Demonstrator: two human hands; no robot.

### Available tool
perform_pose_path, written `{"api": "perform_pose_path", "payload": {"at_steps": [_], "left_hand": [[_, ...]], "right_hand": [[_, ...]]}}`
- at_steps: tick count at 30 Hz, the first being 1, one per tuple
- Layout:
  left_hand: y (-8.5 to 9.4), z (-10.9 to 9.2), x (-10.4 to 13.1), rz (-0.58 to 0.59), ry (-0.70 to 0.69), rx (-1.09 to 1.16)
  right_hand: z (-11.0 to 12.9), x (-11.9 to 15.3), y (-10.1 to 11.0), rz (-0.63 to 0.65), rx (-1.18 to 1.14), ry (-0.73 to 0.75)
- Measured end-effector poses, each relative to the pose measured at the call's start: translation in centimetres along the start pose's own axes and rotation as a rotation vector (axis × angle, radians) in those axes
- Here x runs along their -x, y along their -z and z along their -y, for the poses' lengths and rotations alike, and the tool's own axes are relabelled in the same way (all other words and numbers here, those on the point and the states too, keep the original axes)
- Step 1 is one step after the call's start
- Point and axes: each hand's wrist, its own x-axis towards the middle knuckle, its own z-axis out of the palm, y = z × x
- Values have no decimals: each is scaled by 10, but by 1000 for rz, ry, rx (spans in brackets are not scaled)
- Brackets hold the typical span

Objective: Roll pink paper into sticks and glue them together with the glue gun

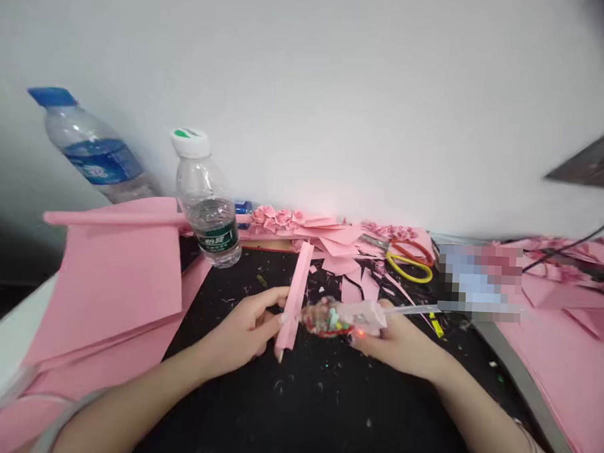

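Observation:
A narrow folded pink paper strip (295, 296) stands slanted in my left hand (250, 328), pinched between thumb and fingers. A thin stick end pokes out at its lower tip. My right hand (400, 337) is wrapped round a pale hot glue gun (363, 316) with a small red light glowing on it. The gun's front, covered in colourful bits and blurred, points left and meets or nearly meets the strip. A clear glue stick (413, 309) runs out of its back to the right.
Two bottles, one white-capped (215, 216) and one blue-capped (100, 151), stand at the left near pink sheets (124, 279). Behind the hands lie paper roses (277, 219), paper scraps and scissors (409, 261). More pink paper (561, 351) covers the right side.

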Motion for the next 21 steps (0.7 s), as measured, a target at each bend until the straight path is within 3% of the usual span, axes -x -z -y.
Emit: {"api": "perform_pose_path", "payload": {"at_steps": [21], "left_hand": [[-3,-1,-1,-28,-11,113]], "right_hand": [[0,1,-7,-4,-31,31]]}}
